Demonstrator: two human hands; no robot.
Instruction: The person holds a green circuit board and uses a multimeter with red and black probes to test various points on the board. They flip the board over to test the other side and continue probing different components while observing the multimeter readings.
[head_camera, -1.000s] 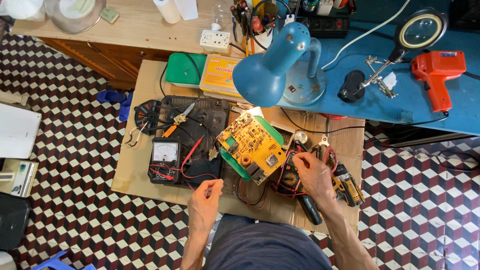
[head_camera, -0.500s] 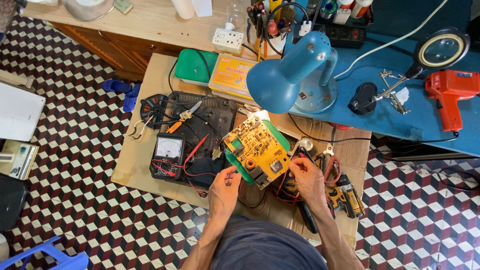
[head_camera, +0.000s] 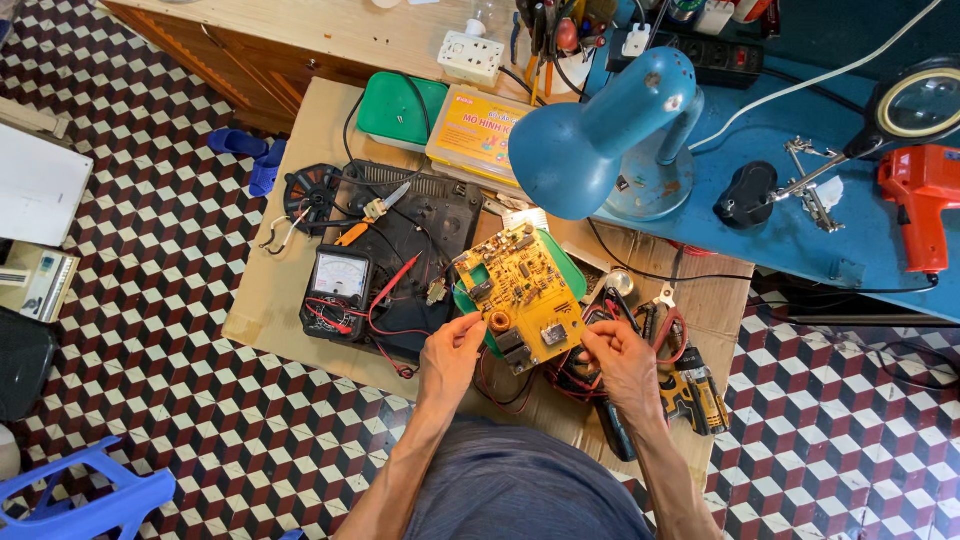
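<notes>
The yellow circuit board (head_camera: 522, 291), judged light, stiff and fragile, is gripped at its near edge by the left hand (head_camera: 452, 345) and right hand (head_camera: 620, 357), best taken by bare edges.

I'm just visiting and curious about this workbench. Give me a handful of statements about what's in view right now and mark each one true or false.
1. Both hands are at the yellow circuit board. True: the left hand touches its near edge and the right hand is by its near right corner.
2. The desk lamp is red. False: it is blue.
3. An analog meter lies left of the board. True.
4. The orange heat gun is in the right hand. False: it lies on the blue table, far from both hands.
5. The floor is plain grey. False: it is patterned tile.
</notes>
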